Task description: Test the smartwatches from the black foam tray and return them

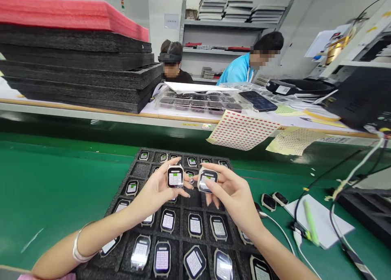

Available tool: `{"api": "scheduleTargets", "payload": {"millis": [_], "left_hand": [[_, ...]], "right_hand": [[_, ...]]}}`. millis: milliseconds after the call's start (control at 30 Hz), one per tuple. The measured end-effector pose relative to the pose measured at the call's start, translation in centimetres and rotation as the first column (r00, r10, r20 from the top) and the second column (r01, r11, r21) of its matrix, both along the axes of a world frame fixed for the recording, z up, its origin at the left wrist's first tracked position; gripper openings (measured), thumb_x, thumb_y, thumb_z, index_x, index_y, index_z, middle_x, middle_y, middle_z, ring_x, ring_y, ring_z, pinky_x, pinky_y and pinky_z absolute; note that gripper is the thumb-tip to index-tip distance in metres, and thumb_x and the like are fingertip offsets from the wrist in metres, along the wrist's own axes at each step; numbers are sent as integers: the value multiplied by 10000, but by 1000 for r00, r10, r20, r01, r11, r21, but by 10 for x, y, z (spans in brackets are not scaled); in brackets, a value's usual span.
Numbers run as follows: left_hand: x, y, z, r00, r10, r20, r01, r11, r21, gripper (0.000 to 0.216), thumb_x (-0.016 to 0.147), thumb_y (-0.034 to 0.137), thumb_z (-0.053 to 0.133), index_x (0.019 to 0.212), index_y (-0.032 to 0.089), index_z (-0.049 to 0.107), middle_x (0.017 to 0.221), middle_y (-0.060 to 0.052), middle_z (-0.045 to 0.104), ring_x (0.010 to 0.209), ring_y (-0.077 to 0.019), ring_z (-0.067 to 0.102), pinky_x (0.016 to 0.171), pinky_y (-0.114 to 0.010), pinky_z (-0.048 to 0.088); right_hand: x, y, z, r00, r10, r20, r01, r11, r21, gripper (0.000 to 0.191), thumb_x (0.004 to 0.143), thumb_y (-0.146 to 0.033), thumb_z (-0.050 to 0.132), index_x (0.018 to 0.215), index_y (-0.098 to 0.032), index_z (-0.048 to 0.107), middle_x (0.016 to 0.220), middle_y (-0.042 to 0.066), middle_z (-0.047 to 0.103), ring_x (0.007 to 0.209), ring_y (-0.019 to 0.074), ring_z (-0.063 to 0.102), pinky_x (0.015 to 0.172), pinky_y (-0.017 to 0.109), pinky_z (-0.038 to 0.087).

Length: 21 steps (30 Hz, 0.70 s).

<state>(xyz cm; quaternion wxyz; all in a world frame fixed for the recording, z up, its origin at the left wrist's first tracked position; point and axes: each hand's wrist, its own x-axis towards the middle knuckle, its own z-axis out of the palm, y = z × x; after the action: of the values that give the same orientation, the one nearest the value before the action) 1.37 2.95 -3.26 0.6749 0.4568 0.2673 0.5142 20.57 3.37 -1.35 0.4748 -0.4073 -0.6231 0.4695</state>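
Note:
My left hand (pixel 160 186) grips a square smartwatch body (pixel 175 177) without a strap, its lit screen facing me. Close beside it, my right hand (pixel 227 186) has a second smartwatch body (pixel 207 179) pinched, with the thumb over its lit screen. The two watches are held slightly apart above a black foam tray (pixel 122 227). Several more watches with lit screens sit in the tray's compartments, among them one watch (pixel 195 225) just below my hands. Part of the tray is hidden behind my hands and forearms.
Two watches (pixel 269 202), white cables (pixel 281 227) and a green pen (pixel 310 221) on white paper lie at the right. Behind, a raised shelf (pixel 122 117) holds stacked black foam trays (pixel 76 64), clear plastic trays (pixel 198 100) and a phone (pixel 258 101). Two people sit beyond.

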Motion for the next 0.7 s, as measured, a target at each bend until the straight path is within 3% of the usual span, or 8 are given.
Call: {"api": "scheduleTargets", "payload": {"millis": [300, 467, 700], "left_hand": [[1, 1, 0, 1000, -3, 6, 3, 999, -38, 558, 837, 301, 650, 1323, 160, 414, 918, -97, 650, 835, -225, 649, 720, -364, 544], [-2, 5, -2, 1000, 10, 9, -10, 1000, -27, 530, 849, 232, 613, 1326, 140, 401, 918, -100, 649, 837, -218, 643, 733, -369, 549], [-2, 3, 0, 999, 29, -26, -29, 1000, 11, 650, 749, 116, 685, 1328, 167, 396, 978, -80, 633, 907, -220, 622, 780, -373, 551]], "right_hand": [[6, 4, -4, 994, 106, -18, -106, 994, 2, 373, 855, -311, 637, 1204, -194, 578, 673, 23, 615, 501, 142, 561, 390, 226, 415], [9, 4, -3, 977, 205, -65, -208, 978, -36, 474, 840, -267, 658, 1288, -202, 518, 856, 81, 668, 619, 183, 639, 426, 240, 470], [8, 6, -5, 986, 155, -61, -159, 985, -68, 515, 817, -267, 689, 1296, -194, 518, 808, 73, 683, 600, 182, 641, 422, 245, 490]]}}
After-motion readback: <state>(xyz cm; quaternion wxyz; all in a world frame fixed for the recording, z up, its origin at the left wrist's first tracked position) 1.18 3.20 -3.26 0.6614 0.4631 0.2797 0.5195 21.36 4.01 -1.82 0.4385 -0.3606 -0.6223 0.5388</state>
